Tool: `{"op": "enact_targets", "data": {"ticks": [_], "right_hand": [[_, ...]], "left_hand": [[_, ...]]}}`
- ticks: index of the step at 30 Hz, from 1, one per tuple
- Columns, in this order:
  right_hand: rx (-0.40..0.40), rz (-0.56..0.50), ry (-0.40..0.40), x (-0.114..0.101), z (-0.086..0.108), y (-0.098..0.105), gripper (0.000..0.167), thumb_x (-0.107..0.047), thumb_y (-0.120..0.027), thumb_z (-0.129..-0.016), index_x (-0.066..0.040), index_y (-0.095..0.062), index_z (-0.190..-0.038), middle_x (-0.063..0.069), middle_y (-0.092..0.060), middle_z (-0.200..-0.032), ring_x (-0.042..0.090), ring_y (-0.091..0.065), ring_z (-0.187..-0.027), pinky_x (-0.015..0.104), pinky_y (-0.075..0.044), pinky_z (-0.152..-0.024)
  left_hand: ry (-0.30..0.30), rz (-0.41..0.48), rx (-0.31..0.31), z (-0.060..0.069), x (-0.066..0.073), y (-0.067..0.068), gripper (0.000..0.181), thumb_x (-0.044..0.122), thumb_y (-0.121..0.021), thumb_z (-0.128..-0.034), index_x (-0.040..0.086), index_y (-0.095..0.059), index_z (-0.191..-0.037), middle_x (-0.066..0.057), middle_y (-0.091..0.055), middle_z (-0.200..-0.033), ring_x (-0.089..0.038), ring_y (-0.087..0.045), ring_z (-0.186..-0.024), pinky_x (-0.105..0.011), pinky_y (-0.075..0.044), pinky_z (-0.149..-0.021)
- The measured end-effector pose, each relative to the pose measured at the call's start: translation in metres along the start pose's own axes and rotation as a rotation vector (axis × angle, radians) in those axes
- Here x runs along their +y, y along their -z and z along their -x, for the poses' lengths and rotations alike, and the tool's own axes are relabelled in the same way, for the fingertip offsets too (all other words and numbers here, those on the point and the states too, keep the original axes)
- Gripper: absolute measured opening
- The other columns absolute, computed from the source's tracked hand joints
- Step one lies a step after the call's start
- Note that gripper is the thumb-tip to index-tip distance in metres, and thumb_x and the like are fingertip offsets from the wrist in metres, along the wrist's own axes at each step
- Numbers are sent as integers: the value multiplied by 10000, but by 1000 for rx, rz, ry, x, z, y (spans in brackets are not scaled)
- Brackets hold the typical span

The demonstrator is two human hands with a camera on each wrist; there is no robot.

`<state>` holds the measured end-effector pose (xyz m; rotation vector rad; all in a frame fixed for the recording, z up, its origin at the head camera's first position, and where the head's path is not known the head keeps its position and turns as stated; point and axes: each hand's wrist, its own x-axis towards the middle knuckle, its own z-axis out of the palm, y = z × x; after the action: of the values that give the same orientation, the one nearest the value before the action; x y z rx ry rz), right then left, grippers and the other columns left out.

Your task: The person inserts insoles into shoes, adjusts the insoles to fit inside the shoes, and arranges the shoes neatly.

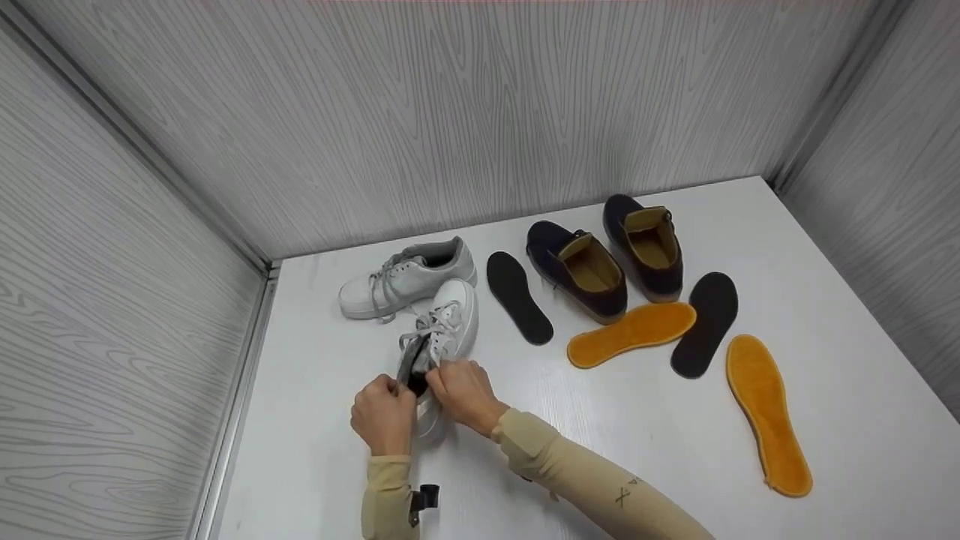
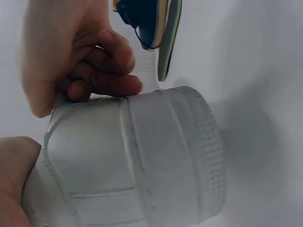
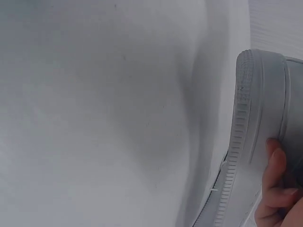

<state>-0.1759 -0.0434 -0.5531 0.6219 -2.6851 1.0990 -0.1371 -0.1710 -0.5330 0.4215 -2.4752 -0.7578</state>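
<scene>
A white lace-up sneaker (image 1: 457, 319) lies toe away from me, its grey laces loose over the tongue. On the left side of its opening, my left hand (image 1: 383, 415) pinches the edge. My right hand (image 1: 465, 394) grips the opposite side of the opening with curled fingers. Between the hands the dark inside shows, though the fingers cover part of it. The left wrist view shows the sneaker's heel (image 2: 94, 156) close up; in the right wrist view its ridged sole edge (image 3: 236, 156) is seen beside curled fingers (image 3: 274, 172).
A second white sneaker (image 1: 409, 281) lies just behind. To the right stand two dark shoes (image 1: 551, 240) (image 1: 664, 277) with tan linings. Two black insoles (image 1: 519, 296) (image 1: 705, 322) and two orange insoles (image 1: 626, 336) (image 1: 769, 416) lie on the white table (image 1: 600, 435). Grey panels (image 1: 487, 112) enclose it.
</scene>
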Motion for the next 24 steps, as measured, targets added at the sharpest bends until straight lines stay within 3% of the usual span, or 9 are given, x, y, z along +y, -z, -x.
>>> {"op": "enact_targets", "data": {"ticks": [5, 11, 15, 18, 24], "right_hand": [[34, 28, 103, 5, 7, 11, 388, -200, -476, -941, -163, -388, -565, -69, -343, -506, 133, -362, -430, 311, -331, -390], [130, 72, 234, 18, 15, 31, 304, -146, -500, -920, -104, -448, -624, 0, -427, -495, 184, -445, -427, 389, -406, -420], [175, 30, 297, 25, 26, 48, 293, -98, -524, -897, -102, -434, -618, -42, -349, -501, 168, -437, -417, 350, -362, -403], [157, -27, 331, 29, 36, 59, 317, -76, -534, -896, -114, -431, -599, -71, -328, -501, 119, -406, -414, 263, -299, -395], [28, -179, 312, 45, 53, 77, 332, -52, -520, -941, -141, -516, -621, -62, -512, -499, 1, -443, -445, 118, -321, -447]], "left_hand": [[-31, 37, -52, 5, 9, 11, 139, -46, -657, -710, 24, -648, -590, -90, -599, -562, -301, -555, -511, -463, -428, -490], [-106, 174, -68, 11, 20, 22, 173, -94, -715, -701, 17, -663, -578, -75, -615, -548, -231, -566, -519, -394, -447, -531], [-126, 246, -91, 23, 30, 26, 196, -86, -750, -729, 27, -670, -592, -51, -626, -558, -165, -561, -515, -325, -454, -525], [-109, 267, -97, 34, 38, 29, 195, -90, -758, -726, 37, -679, -602, -32, -636, -567, -128, -561, -513, -294, -461, -513], [-92, 266, -106, 59, 53, 27, 211, -103, -756, -700, 67, -679, -600, -2, -637, -568, -90, -555, -507, -268, -466, -498]]}}
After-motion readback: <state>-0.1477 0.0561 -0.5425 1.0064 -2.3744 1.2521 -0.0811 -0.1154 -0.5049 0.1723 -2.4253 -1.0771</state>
